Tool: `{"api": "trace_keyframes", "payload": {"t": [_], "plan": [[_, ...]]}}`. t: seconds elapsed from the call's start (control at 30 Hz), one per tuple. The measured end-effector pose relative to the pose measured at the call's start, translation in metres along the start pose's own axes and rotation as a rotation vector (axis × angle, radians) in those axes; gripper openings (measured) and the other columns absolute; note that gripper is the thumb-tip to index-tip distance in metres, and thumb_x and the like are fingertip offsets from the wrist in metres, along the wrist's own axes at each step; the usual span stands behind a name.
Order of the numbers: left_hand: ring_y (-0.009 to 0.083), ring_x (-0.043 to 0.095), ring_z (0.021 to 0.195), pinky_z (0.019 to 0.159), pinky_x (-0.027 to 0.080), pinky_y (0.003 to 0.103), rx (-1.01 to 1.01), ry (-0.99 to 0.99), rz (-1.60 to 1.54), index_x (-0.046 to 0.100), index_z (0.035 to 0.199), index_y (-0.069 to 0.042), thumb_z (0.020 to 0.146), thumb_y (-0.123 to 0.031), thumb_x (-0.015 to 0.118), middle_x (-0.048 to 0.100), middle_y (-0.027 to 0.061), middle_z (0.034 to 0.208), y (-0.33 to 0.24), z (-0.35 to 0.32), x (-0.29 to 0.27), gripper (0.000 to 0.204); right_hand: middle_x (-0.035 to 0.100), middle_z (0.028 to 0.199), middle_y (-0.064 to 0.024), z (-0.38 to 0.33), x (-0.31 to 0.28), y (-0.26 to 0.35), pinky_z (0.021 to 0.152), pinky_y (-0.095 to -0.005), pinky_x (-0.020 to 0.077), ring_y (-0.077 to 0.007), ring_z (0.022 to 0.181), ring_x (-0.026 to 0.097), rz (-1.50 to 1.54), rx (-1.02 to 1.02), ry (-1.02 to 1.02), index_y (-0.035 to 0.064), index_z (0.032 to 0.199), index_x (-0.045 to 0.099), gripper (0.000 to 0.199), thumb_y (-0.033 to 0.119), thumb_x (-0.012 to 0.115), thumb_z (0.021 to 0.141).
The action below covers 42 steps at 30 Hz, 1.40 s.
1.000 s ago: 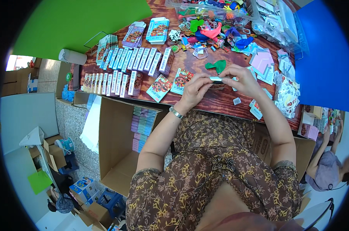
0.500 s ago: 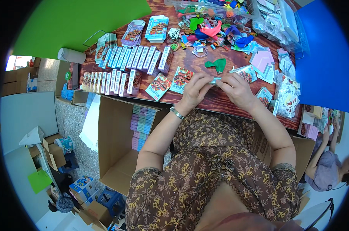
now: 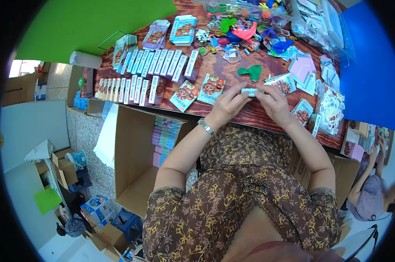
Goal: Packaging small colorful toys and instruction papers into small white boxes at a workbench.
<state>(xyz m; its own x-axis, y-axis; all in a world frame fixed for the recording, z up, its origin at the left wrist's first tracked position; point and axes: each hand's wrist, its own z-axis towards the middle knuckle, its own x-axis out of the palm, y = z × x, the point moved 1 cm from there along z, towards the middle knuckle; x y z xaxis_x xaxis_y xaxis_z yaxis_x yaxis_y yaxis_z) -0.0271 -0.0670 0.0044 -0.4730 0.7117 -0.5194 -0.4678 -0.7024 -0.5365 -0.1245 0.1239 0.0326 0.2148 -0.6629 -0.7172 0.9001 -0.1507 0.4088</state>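
Between the fingertips of both hands is a small carton (image 3: pixel 250 91), of which only a narrow pale green and white end shows. My left hand (image 3: pixel 229 105), below a wrist watch, pinches its left side. The right hand (image 3: pixel 273 105) grips the other side with bent fingers. Just beyond them on the table lies a limp green piece (image 3: pixel 250 72), like a deflated balloon. Two flat printed cartons, one upright (image 3: pixel 212 88) and one tilted (image 3: pixel 185 95), lie to the left of my left hand. Another printed carton (image 3: pixel 285 83) rests behind my right hand.
Two rows of filled cartons (image 3: pixel 158 62) stand on the left of the wooden table (image 3: pixel 223 65). Small colourful toys (image 3: pixel 245 32) are heaped at the back, beside a clear bin (image 3: pixel 313 26) of papers. A bag of stickers (image 3: pixel 330 107) sits right. Below is an open cardboard box (image 3: pixel 134 153).
The carton end between my fingers has turned so more of its pale face shows. Both hands stay close together in nearly the same place; the whole view has shifted slightly.
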Motion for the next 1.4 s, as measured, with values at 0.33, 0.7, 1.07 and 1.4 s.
{"api": "trace_keyframes", "payload": {"t": [0.33,0.7,1.07,1.4], "plan": [[0.0503,0.047,0.129,0.108,0.042,0.053,-0.187,0.057,0.282,0.048,0.141,-0.002,0.083,-0.018,0.078,0.045,0.0291,0.141,-0.017,0.001,-0.032,0.068,0.067,0.107,-0.0124,0.022,0.020,-0.004,0.085,-0.0324,0.0557,-0.0190,0.101,0.068,0.370,0.597,0.214,0.0028,0.118,0.067,0.022,0.009,0.066,0.097],[0.0464,0.044,0.134,0.110,0.034,0.063,-0.261,0.210,0.561,0.054,0.140,-0.007,0.089,-0.037,0.072,0.050,0.0217,0.142,-0.006,-0.005,-0.055,0.062,0.066,0.111,-0.0183,0.039,0.100,0.018,0.090,-0.0454,0.0510,-0.0376,0.106,0.063,0.332,0.456,0.060,0.0046,0.121,0.063,0.030,0.016,0.064,0.094],[0.0437,0.040,0.138,0.112,0.033,0.060,-0.138,0.287,0.575,0.052,0.141,-0.005,0.086,-0.019,0.074,0.046,0.0219,0.146,-0.008,0.004,-0.036,0.061,0.052,0.143,-0.0081,-0.003,-0.054,-0.068,0.110,-0.0491,0.0437,-0.0319,0.135,0.047,-0.681,0.173,0.644,0.0173,0.147,0.046,0.086,0.019,0.085,0.071],[0.0271,0.048,0.137,0.114,0.042,0.042,-0.597,0.130,-0.854,0.023,0.153,0.002,0.078,-0.010,0.087,0.040,0.0206,0.151,-0.031,0.014,0.047,0.099,0.059,0.124,-0.0153,0.017,-0.051,-0.029,0.094,-0.0393,0.0509,-0.0285,0.114,0.060,0.431,0.473,0.546,0.0044,0.140,0.046,0.087,0.030,0.090,0.068]]}}
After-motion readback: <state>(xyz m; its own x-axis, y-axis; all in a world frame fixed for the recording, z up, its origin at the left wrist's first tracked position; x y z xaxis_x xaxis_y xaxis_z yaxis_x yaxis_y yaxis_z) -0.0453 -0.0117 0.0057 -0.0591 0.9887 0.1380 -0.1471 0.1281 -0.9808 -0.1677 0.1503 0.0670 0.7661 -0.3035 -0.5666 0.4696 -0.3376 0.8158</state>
